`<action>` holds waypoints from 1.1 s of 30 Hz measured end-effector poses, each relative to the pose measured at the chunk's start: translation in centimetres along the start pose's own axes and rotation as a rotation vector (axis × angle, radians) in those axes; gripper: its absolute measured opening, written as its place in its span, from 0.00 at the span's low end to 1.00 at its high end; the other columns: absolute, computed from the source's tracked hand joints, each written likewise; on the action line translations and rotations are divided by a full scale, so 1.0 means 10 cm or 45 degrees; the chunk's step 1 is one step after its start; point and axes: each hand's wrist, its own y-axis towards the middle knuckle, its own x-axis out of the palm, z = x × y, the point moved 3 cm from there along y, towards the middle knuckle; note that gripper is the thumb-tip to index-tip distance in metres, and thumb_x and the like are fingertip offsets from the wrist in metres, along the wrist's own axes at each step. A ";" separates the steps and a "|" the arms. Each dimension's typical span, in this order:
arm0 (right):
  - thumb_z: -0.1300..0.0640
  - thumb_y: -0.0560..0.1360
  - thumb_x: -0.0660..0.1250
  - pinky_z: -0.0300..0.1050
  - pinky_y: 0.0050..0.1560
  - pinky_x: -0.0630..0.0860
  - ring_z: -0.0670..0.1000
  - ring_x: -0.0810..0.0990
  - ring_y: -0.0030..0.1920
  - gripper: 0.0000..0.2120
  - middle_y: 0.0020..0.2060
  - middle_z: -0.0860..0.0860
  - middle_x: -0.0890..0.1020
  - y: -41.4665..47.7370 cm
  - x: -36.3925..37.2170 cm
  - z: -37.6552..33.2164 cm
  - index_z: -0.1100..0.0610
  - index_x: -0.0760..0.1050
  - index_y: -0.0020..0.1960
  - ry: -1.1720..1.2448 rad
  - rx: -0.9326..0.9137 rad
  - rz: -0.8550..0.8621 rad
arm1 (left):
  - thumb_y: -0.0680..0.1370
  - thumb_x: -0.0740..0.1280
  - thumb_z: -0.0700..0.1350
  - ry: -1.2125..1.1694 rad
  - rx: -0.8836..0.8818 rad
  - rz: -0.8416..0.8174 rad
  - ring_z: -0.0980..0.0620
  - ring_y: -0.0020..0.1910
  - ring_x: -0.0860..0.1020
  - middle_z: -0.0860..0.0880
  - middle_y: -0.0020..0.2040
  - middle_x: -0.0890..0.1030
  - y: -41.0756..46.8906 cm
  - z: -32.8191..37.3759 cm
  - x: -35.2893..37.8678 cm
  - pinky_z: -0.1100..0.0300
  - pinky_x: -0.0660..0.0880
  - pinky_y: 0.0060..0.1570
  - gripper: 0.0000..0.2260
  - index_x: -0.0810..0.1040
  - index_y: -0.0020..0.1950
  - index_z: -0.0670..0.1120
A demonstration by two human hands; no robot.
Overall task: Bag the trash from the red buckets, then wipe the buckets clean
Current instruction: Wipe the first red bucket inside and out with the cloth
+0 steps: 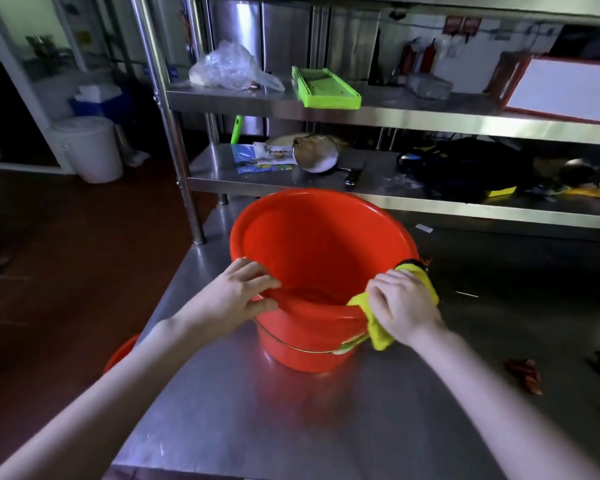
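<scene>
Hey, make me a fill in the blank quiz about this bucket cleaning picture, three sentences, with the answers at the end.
The right hand presses a ___ cloth against the red bucket.
The left hand grips the bucket's ___.
On the shelf behind the bucket lies a ___ tray.
Missing words: yellow; rim; green.

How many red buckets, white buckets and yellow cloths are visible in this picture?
Red buckets: 2, the second only partly seen
White bucket: 1
Yellow cloth: 1
Total: 4
</scene>
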 end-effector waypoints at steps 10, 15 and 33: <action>0.57 0.71 0.53 0.50 0.40 0.72 0.59 0.76 0.33 0.19 0.25 0.56 0.77 0.09 0.12 -0.08 0.59 0.73 0.25 -0.133 0.390 0.168 | 0.74 0.71 0.50 -0.042 -0.093 0.173 0.45 0.47 0.73 0.50 0.47 0.78 0.13 0.09 0.22 0.53 0.72 0.53 0.12 0.83 0.55 0.47; 0.55 0.72 0.60 0.49 0.37 0.71 0.58 0.77 0.30 0.16 0.25 0.53 0.79 0.17 0.30 -0.91 0.57 0.76 0.27 -0.199 0.430 0.106 | 0.75 0.67 0.56 -0.057 -0.085 0.216 0.48 0.41 0.70 0.51 0.42 0.76 0.11 0.34 0.28 0.55 0.71 0.47 0.14 0.84 0.53 0.48; 0.55 0.72 0.57 0.51 0.46 0.73 0.58 0.77 0.33 0.18 0.27 0.55 0.80 0.16 0.24 -0.70 0.58 0.77 0.28 -0.173 0.486 0.014 | 0.73 0.72 0.55 -0.082 -0.198 0.185 0.49 0.47 0.73 0.54 0.49 0.80 0.18 0.37 0.34 0.57 0.67 0.50 0.18 0.80 0.60 0.50</action>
